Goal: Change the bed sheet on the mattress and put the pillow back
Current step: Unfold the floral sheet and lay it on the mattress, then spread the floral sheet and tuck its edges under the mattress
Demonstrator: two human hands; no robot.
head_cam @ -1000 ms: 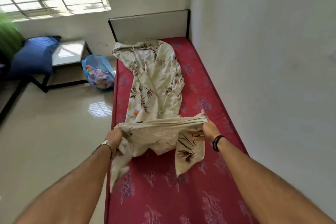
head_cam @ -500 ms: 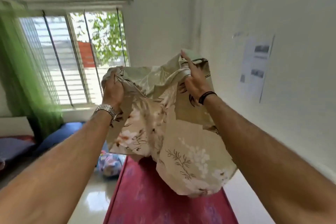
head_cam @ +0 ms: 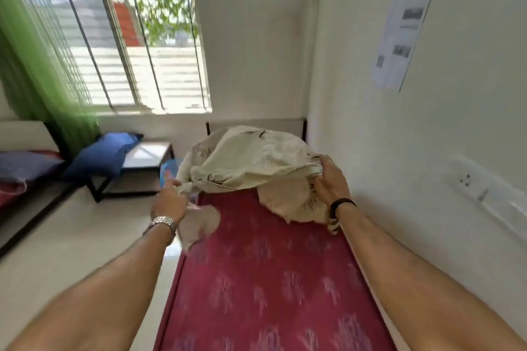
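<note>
A cream bed sheet (head_cam: 251, 162) with a dark leaf print billows in the air over the far half of the red patterned mattress (head_cam: 265, 279). My left hand (head_cam: 169, 202), with a metal watch on the wrist, grips the sheet's left edge. My right hand (head_cam: 330, 179), with a black wristband, grips its right edge near the wall. A blue pillow (head_cam: 102, 155) leans on a low table to the left of the bed. The sheet hides most of the headboard.
A white wall (head_cam: 427, 151) runs close along the bed's right side, with a socket plate and a taped paper. A low table (head_cam: 145, 157) and a blue basket (head_cam: 168, 172) stand left of the bed. Window and green curtain (head_cam: 37, 65) are behind; a second bed (head_cam: 22, 174) is far left.
The sheet went from lying bunched on the mattress to being swung up high, and now comes down forward, ballooning over the far end. Both hands kept their hold.
</note>
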